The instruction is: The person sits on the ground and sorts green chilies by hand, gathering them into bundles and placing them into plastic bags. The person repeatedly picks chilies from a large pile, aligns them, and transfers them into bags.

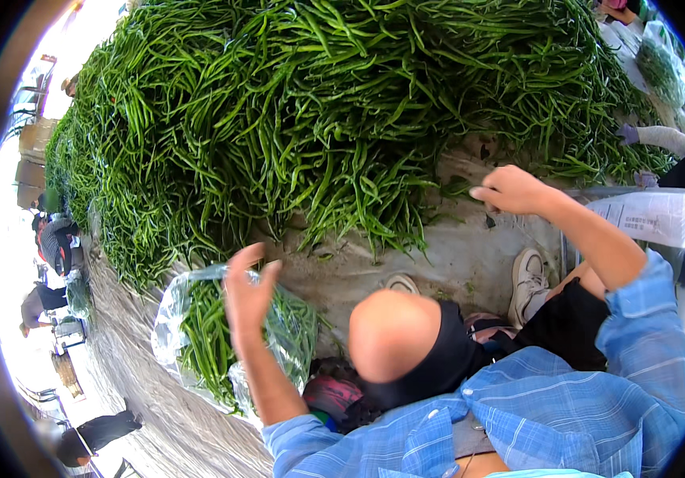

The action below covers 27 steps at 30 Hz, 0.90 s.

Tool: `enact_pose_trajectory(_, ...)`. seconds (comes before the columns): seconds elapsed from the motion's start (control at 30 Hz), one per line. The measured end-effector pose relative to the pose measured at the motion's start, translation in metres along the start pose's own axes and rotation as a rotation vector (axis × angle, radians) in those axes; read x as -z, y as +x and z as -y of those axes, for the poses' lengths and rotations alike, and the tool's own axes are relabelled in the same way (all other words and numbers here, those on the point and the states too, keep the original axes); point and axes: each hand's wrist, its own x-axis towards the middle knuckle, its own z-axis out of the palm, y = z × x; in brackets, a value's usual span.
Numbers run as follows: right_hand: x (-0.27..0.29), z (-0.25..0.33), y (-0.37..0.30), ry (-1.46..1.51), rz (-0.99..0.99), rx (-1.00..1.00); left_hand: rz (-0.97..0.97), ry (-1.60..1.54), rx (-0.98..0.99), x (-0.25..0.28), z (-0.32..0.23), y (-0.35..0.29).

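A large heap of long green chili peppers spreads in front of me. My left hand is over a clear plastic bag, its fingers apart and holding nothing. Inside the bag lie green chili peppers, partly hidden by that hand and forearm. My right hand hovers above the sheet by the heap's near right edge, its fingers curled in. Whether anything small sits between those fingers cannot be made out.
A pale, dirty plastic sheet covers the ground. At the right stand a white printed sack and another person's gloved hand by the heap. A filled clear bag is at the upper right. Other people and cardboard boxes are at the far left.
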Motion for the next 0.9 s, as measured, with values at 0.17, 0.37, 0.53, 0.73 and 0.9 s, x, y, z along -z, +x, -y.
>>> enact_pose_trajectory(0.17,-0.038,-0.031,0.137,0.044,-0.355,0.151,0.273,-0.099,-0.563,-0.149,-0.078,0.075)
enact_pose_trajectory(0.37,-0.057,-0.033,0.239,0.06,-0.584,-0.02,0.316,0.462,-0.715,-0.253,-0.074,0.14)
enact_pose_trajectory(0.53,-0.048,-0.075,0.299,-0.273,-0.743,0.143,0.24,0.287,-0.538,-0.25,-0.032,0.145)
enact_pose_trajectory(0.73,-0.04,-0.107,0.288,-0.425,-0.576,0.398,-0.062,0.193,-0.673,-0.25,-0.056,0.12)
enact_pose_trajectory(0.9,-0.044,-0.122,0.318,-0.725,-0.588,0.49,0.018,0.087,-0.62,-0.256,-0.085,0.112)
